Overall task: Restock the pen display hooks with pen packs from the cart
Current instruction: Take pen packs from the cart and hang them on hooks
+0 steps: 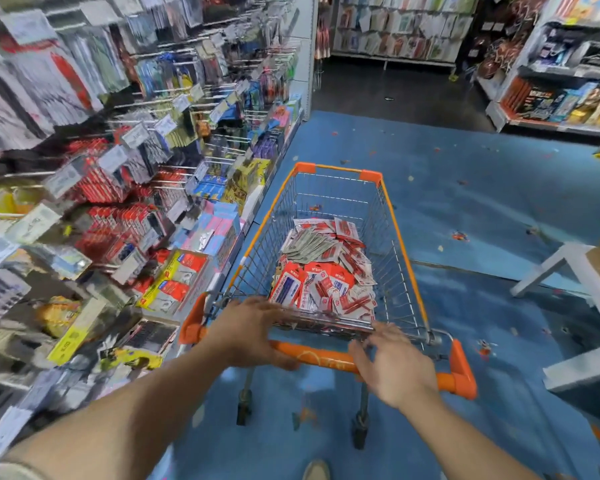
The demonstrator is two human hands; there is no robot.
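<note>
An orange wire cart [400, 237] stands in the aisle in front of me. A heap of red-and-white pen packs [326, 275] lies in its basket. My left hand [248, 336] lies over the left part of the orange cart handle [326, 356], thumb curled under the bar and fingers reaching toward the basket's rear rim. Over the right part of the handle, my right hand [394, 367] has its fingers spread and grips nothing. The pen display hooks [125, 168] fill the wall on my left, hung with many packs and price tags, all blurred.
Boxed stationery sits on the low shelf [187, 271] beside the cart's left side. A white and wooden table [589, 278] stands at the right. Blue carpet [465, 188] stretches ahead of the cart to more shelving [565, 98] at the back right. My shoe [316, 471] shows at the bottom.
</note>
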